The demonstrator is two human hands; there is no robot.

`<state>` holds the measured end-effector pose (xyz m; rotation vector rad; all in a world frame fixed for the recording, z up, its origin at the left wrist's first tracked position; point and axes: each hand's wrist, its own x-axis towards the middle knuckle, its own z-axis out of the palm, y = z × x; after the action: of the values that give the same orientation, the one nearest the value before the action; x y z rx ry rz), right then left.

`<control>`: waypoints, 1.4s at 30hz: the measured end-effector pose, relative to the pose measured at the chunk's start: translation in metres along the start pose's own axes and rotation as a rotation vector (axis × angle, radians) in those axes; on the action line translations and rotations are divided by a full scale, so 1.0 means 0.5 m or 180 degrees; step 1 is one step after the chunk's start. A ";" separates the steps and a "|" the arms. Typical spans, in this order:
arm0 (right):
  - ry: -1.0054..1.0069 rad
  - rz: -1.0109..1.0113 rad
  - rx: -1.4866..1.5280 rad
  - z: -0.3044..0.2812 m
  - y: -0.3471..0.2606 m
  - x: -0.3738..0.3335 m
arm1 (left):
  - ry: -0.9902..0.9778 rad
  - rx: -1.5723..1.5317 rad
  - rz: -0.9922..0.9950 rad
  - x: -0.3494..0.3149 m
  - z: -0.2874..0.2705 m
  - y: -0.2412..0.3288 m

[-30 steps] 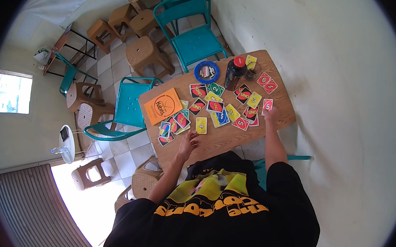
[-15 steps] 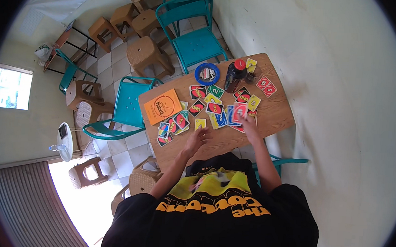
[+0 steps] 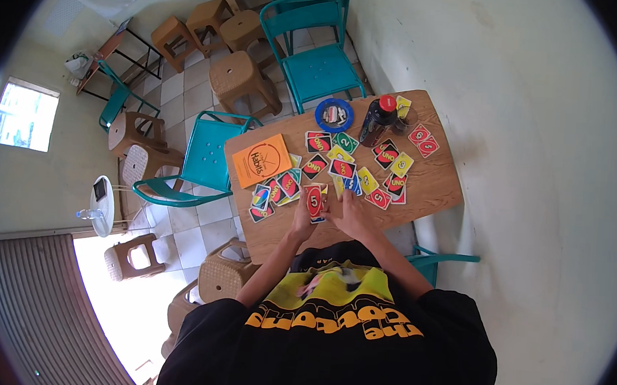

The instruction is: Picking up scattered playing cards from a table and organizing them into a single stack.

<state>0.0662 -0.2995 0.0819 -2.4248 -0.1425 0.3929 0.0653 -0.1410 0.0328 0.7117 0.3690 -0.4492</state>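
Pinching red card [image 3: 313, 201] upright w/ left hand [image 3: 302, 221]; right hand [image 3: 350, 217] beside, fingers together, flat on table [image 3: 437, 187].

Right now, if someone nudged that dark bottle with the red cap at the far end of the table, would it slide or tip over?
The dark bottle stands upright and looks tall for its base, so a push near the red cap would probably tip it. Being round, it might then roll across the wooden table. How full it is cannot be seen.
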 end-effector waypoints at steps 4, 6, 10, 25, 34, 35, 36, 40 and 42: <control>-0.0073 -0.1789 0.0469 -0.032 -0.025 0.010 | -0.0871 -0.0282 -0.0420 -0.022 -0.030 0.009; -0.0132 -0.2000 0.0369 -0.023 -0.027 0.020 | -0.1311 -0.0535 -0.0407 -0.026 -0.036 0.001; -0.0258 -0.2120 0.0172 -0.002 -0.024 0.027 | -0.0178 -0.0329 -0.0546 -0.036 -0.005 -0.001; -0.0736 -0.1691 0.0489 0.086 0.021 0.018 | 0.0460 -0.0011 -0.0843 -0.044 -0.054 -0.035; -0.0664 -0.1791 0.0502 0.102 0.029 0.025 | 0.0889 0.0039 -0.0515 -0.022 -0.099 -0.077; -0.0602 -0.1871 0.0431 0.102 0.020 0.026 | 0.0710 0.0095 -0.0488 -0.021 -0.132 -0.078; -0.0606 -0.1865 0.0425 0.095 0.017 0.030 | 0.0506 0.0154 -0.0488 -0.019 -0.139 -0.077; -0.0756 -0.1794 0.0588 0.092 0.016 0.042 | 0.0749 0.0359 -0.0456 -0.011 -0.148 -0.080; -0.0426 -0.2153 0.0447 0.106 0.018 0.045 | 0.0288 -0.0048 -0.0652 -0.019 -0.164 -0.069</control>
<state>0.0706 -0.2697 0.0320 -2.0545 -0.9271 0.2383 0.0258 -0.1047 -0.0391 0.6837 0.5330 -0.6083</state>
